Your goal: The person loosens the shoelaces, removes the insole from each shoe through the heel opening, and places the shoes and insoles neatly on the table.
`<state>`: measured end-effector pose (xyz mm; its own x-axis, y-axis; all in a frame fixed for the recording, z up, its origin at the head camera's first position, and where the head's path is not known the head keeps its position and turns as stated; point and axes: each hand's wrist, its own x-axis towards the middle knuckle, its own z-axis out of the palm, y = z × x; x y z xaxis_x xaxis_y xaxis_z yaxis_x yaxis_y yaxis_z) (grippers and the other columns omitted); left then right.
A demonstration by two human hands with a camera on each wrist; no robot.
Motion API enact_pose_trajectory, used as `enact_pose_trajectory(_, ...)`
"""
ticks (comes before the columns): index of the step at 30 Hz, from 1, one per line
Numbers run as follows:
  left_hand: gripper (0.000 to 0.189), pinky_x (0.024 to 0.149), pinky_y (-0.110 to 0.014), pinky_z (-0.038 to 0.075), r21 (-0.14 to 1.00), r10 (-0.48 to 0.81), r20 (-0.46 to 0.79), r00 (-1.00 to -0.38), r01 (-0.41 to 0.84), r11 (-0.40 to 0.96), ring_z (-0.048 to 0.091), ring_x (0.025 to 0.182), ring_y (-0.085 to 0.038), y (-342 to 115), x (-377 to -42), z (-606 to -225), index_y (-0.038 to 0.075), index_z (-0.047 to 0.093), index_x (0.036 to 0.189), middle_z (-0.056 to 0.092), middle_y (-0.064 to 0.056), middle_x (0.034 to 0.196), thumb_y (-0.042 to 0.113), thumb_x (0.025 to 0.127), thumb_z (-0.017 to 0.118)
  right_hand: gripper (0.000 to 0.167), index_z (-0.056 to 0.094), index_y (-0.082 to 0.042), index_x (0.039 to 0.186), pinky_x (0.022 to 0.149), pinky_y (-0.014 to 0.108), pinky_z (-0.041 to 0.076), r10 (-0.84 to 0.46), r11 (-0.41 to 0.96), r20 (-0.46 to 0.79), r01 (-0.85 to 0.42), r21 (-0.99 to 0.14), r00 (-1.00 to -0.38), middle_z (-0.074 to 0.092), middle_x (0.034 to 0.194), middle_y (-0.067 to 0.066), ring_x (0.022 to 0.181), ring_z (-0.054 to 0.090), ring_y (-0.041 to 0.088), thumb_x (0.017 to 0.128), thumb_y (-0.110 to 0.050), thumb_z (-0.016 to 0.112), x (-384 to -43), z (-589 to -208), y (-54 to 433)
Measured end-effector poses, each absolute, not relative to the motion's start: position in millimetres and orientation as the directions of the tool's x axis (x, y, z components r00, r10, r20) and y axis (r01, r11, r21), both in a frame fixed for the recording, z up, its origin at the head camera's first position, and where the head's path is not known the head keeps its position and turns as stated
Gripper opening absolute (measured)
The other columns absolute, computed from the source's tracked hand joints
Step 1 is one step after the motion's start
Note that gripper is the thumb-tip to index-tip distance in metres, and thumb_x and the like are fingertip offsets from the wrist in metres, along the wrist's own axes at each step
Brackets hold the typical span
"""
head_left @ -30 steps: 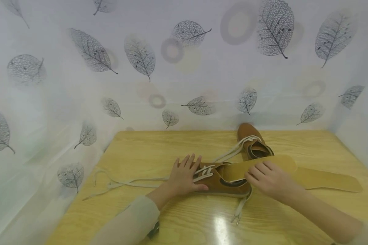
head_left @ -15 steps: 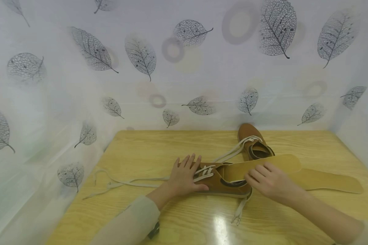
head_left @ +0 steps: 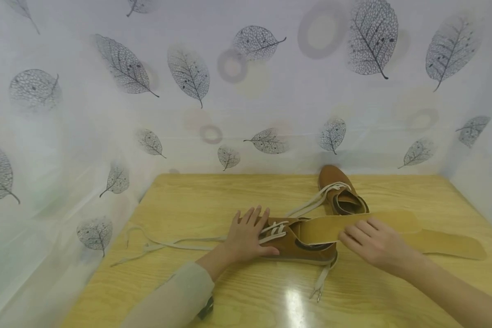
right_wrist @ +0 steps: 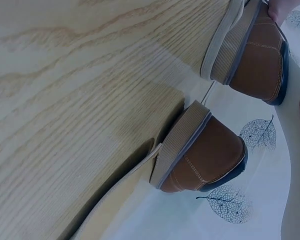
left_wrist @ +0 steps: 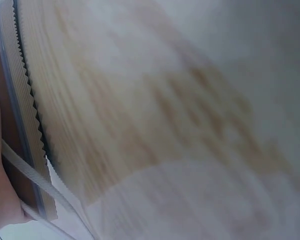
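My left hand (head_left: 243, 241) lies across the toe of a brown lace-up shoe (head_left: 295, 248), its fingers straight and spread. In the left wrist view, part of that hand (left_wrist: 2, 200) shows beside the ridged sole (left_wrist: 27, 115). My right hand (head_left: 375, 243) pinches the near edge of a tan insole (head_left: 324, 228), with curled fingers. The front part of this insole is inside the shoe's opening and hidden. Its other end sticks out to the right, over a second tan insole (head_left: 455, 243) lying on the table.
Behind stands another brown shoe (head_left: 336, 182), with its laces (head_left: 311, 202) trailing left. In the right wrist view, the loose insole (right_wrist: 125, 200) meets its heel (right_wrist: 202, 160). Long laces (head_left: 172, 246) run left across the wooden table (head_left: 213, 193). A leaf-patterned sheet (head_left: 279, 100) surrounds the table.
My right hand has moved rightward with the insole, so more of it shows outside the shoe. My left hand and the shoe have stayed in place.
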<state>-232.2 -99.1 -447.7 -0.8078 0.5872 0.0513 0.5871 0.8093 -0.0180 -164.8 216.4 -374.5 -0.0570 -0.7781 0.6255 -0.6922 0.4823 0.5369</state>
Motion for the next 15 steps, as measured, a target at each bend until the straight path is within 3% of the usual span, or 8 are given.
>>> enact_pose_trajectory(6, 0.107, 0.112, -0.059, 0.019, -0.001, 0.594, 0.049, -0.803, 0.595, 0.804, 0.022, 0.142, -0.032, -98, -232, -448, 0.016, 0.010, 0.153, 0.019, -0.013, 0.157, 0.083, 0.076, 0.040, 0.035, 0.065, -0.001, 0.082, 0.049, 0.032, 0.043, -0.752, 0.488, 0.659, -0.693, 0.531, -0.025, 0.062, 0.075, 0.009, 0.060, 0.052, 0.022, 0.102, -0.008, 0.037, -161, -369, 225)
enact_pose_trajectory(10, 0.106, 0.112, -0.059, 0.019, -0.004, 0.591, 0.052, -0.805, 0.592, 0.806, 0.023, 0.142, -0.032, -98, -232, -448, 0.016, 0.010, 0.153, 0.019, -0.013, 0.157, 0.083, 0.076, 0.040, 0.034, 0.065, 0.000, 0.082, 0.048, 0.032, 0.044, -0.750, 0.484, 0.662, -0.690, 0.538, -0.011, 0.063, 0.074, 0.010, 0.060, 0.054, 0.022, 0.101, -0.005, 0.037, -158, -368, 228)
enact_pose_trajectory(15, 0.106, 0.112, -0.059, 0.019, -0.004, 0.592, 0.059, -0.804, 0.593, 0.805, 0.023, 0.142, -0.032, -99, -232, -449, 0.017, 0.010, 0.153, 0.020, -0.013, 0.157, 0.084, 0.076, 0.038, 0.033, 0.064, -0.001, 0.091, 0.054, 0.033, 0.048, -0.785, 0.482, 0.615, -0.698, 0.530, -0.076, 0.063, 0.081, 0.009, 0.066, 0.056, 0.022, 0.099, 0.005, 0.032, -158, -370, 225)
